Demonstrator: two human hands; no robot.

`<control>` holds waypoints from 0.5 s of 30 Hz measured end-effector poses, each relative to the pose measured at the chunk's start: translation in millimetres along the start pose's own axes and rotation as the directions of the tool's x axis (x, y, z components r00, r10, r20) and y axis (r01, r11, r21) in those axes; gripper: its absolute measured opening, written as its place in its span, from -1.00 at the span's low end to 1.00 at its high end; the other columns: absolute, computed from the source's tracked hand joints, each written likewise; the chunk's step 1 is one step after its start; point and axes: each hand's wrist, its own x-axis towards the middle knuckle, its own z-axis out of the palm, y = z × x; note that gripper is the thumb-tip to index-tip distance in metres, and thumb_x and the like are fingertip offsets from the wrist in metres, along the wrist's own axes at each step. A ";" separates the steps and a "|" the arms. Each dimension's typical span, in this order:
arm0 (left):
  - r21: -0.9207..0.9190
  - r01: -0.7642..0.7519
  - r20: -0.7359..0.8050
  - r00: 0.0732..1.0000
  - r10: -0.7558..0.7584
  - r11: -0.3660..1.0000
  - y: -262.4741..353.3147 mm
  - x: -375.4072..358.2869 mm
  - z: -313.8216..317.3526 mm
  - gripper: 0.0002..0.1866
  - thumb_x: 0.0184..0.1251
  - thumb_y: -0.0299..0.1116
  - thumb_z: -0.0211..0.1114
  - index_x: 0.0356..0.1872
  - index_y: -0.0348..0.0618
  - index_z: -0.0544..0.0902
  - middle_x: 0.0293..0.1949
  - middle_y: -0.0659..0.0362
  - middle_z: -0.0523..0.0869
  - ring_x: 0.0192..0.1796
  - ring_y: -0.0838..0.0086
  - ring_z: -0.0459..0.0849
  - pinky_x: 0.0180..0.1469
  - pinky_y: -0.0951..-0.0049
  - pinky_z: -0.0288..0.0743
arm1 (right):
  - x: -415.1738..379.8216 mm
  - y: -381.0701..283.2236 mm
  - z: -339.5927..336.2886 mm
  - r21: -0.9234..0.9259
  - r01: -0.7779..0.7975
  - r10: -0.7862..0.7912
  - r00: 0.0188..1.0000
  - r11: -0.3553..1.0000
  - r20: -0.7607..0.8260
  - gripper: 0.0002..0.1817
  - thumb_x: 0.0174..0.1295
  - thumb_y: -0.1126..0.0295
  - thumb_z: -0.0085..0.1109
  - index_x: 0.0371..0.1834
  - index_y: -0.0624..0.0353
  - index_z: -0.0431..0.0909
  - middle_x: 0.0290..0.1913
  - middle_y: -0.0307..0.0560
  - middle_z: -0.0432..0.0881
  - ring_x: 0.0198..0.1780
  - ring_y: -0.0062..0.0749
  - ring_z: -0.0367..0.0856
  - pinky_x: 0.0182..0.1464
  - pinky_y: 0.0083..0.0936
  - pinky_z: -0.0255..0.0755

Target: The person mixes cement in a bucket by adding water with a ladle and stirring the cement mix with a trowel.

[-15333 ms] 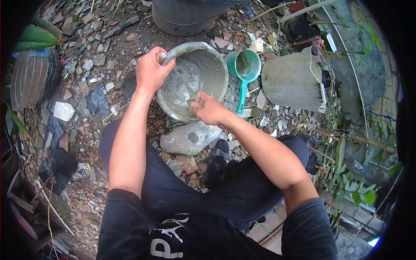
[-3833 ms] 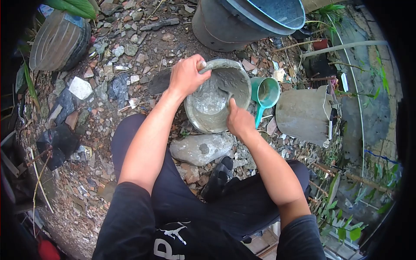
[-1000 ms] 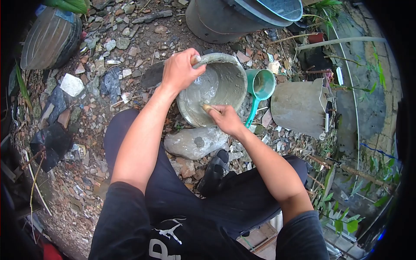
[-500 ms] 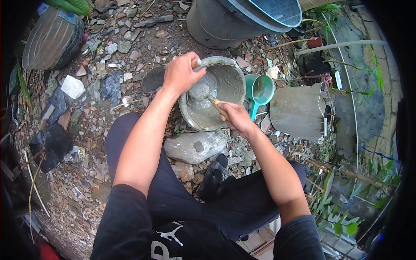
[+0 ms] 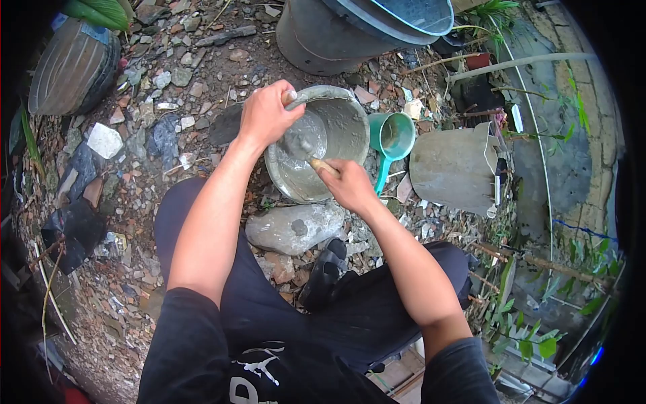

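A grey, mortar-caked bucket [image 5: 350,124] stands tilted in front of me with wet grey cement [image 5: 301,143] inside. My right hand [image 5: 351,185] is closed around the wooden handle of a trowel [image 5: 324,167], whose blade end lies in the cement. At the bucket's upper left rim, my left hand [image 5: 269,114] is wrapped around a handle with a rounded brown end [image 5: 289,97]. A dark flat piece [image 5: 226,124] shows just left of that hand; I cannot tell whether it belongs to the handle. Right beside the bucket is a green dipper [image 5: 391,138].
Below the bucket lies a large grey stone [image 5: 295,229], close to my shoe [image 5: 324,273]. A cracked grey container [image 5: 452,168] rests on its side at the right. Large dark buckets [image 5: 323,40] stand behind. Rubble and broken brick cover the ground.
The view has shifted slightly, moving everything a little left. The trowel has moved within the bucket, and the cement surface around its blade looks different. Both hands keep their holds.
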 end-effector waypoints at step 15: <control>0.003 -0.008 0.029 1.000 0.008 1.000 2.2 -2.7 -3.9 -0.64 0.13 -0.19 0.58 -0.18 -0.18 0.69 -0.51 0.07 0.71 -0.45 0.30 0.72 -0.31 0.29 0.55 | 32.9 37.5 6.2 -0.022 -0.230 0.231 0.970 0.973 0.082 -0.25 0.48 -0.15 0.03 -0.36 0.52 0.68 -0.37 0.46 0.72 -0.18 0.40 0.74 0.00 0.02 0.55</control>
